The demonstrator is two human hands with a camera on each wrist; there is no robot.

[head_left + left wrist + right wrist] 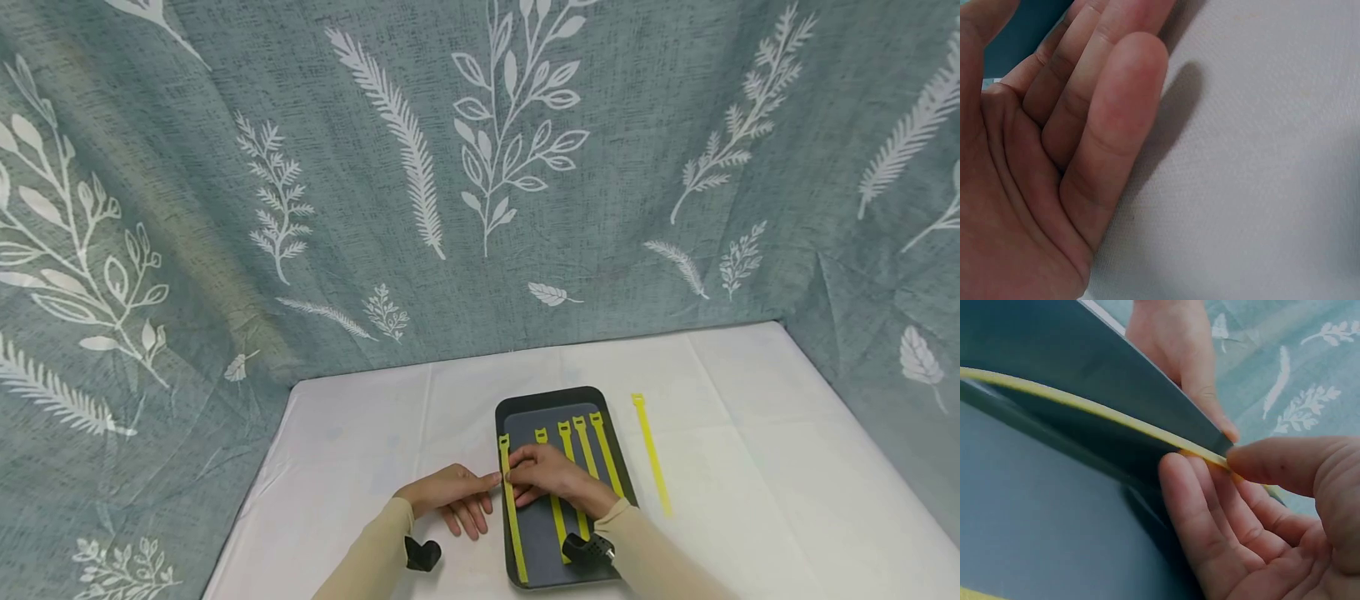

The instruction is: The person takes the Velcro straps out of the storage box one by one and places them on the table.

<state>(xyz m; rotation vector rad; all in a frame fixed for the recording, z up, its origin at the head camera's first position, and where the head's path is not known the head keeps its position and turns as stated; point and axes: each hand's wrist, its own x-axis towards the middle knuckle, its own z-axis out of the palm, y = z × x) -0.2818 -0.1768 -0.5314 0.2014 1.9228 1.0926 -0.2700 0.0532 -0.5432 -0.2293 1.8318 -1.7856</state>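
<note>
A dark grey tray [551,398] lies lengthwise on the white-covered table. Along its left wall runs a yellow cable strap [514,533] with a slotted head at the far end. My right hand [551,473] reaches over the tray and pinches this strap [1097,411] between thumb and fingers, close to the wall. On the wall's outer side is my left hand [453,492], its extended thumb at the rim and its other fingers loosely spread over the cloth. The left wrist view shows the left palm [1016,206] holding nothing.
Several more yellow straps [609,458] lie roughly parallel in the tray's right half, partly covered by my right hand and wrist. Another yellow strap [652,454] rests on the table right of the tray. A leaf-patterned curtain [480,317] borders the table's back and sides.
</note>
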